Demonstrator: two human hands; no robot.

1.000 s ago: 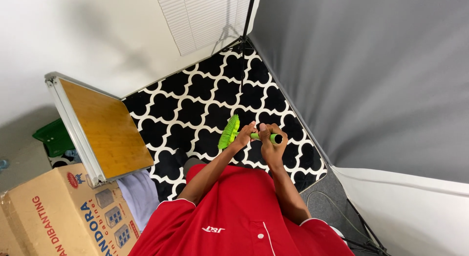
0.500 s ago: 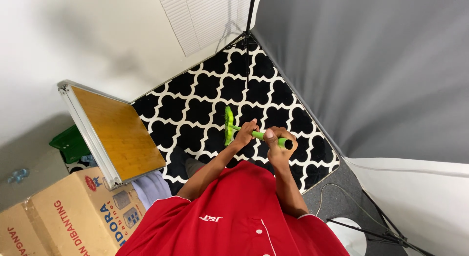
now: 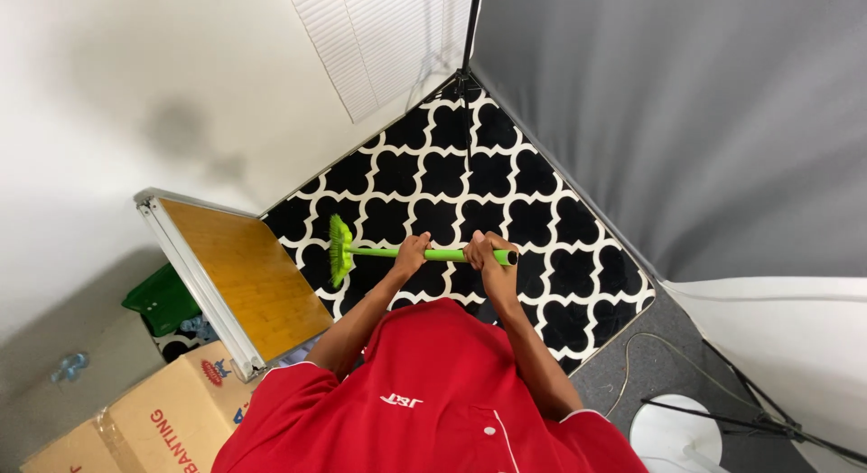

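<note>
Green broom (image 3: 397, 252): held level over the patterned rug (image 3: 542, 211), long axis left to right, bristles far left near the table (image 3: 244, 279). Left hand (image 3: 413, 253) grips mid-handle, nearer the bristles. Right hand (image 3: 483, 252) clenches the handle's end.

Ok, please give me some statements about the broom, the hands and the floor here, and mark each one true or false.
1. Both hands grip the handle of the green broom. True.
2. The left hand is nearer to the bristles than the right hand. True.
3. The broom's bristles rest on the wooden tabletop. False: they are over the black and white patterned rug.
4. The person's shirt is blue. False: it is red.
5. A cardboard box sits beside the table. True.
</note>
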